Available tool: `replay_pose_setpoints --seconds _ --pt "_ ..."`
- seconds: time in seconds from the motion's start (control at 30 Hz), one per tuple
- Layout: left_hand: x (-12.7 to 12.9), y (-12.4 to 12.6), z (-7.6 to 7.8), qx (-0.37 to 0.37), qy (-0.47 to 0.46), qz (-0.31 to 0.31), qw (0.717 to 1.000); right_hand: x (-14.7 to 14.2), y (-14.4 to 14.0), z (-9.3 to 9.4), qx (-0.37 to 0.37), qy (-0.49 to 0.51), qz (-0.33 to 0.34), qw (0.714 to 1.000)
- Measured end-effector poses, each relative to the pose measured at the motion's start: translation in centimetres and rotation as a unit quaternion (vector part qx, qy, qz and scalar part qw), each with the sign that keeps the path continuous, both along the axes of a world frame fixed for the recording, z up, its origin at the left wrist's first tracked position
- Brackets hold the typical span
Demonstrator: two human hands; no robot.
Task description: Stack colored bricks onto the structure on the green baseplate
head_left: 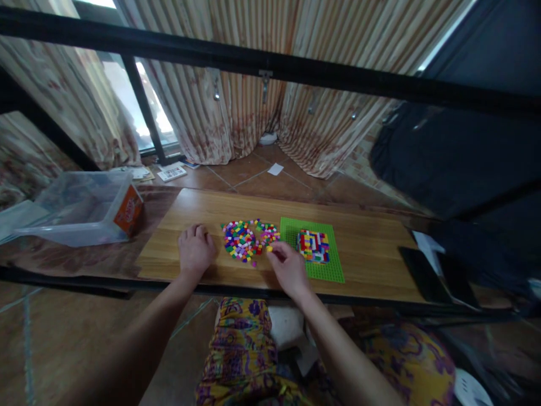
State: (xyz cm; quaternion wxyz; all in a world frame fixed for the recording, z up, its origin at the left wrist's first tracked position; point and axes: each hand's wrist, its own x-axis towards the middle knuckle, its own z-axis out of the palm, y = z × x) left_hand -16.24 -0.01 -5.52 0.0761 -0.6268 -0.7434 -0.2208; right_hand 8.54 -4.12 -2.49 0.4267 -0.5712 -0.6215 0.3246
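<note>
My right hand (290, 270) pinches a small yellow toy brick (269, 248) between thumb and forefinger, at the right side of a loose pile of mixed-colour toy bricks (240, 239). Palm down on the wooden tabletop, my left hand (195, 248) rests left of the pile with its fingers slightly bent and holds nothing. To the right of my right hand lies a green studded baseplate (335, 265). On it stands a low, roughly square block of multicoloured bricks (313, 245), built up in layers with gaps in its top.
A clear plastic box (80, 208) with an orange label stands at the left. Dark flat objects (422, 273) and white paper lie at the table's right end. A black metal bar (270, 62) crosses above, before striped curtains (253, 113). Books (172, 172) lie on the tiled floor.
</note>
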Motion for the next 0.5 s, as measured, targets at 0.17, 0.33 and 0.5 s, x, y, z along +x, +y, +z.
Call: replay_pose_setpoints --seconds 0.17,0.33,0.5 --pt "-0.1 0.1 0.0 0.003 0.0 -0.009 1.0 5.5 -2.9 -0.4 -0.02 0.095 -0.119 0.988" --pt "-0.4 0.3 -0.3 0.008 -0.005 -0.017 1.0 10.9 -2.7 -0.4 -0.006 0.047 -0.229 0.972" --pt "-0.5 0.4 -0.4 0.005 0.007 -0.019 1.0 12.2 -1.3 0.0 0.018 -0.097 -0.243 0.965"
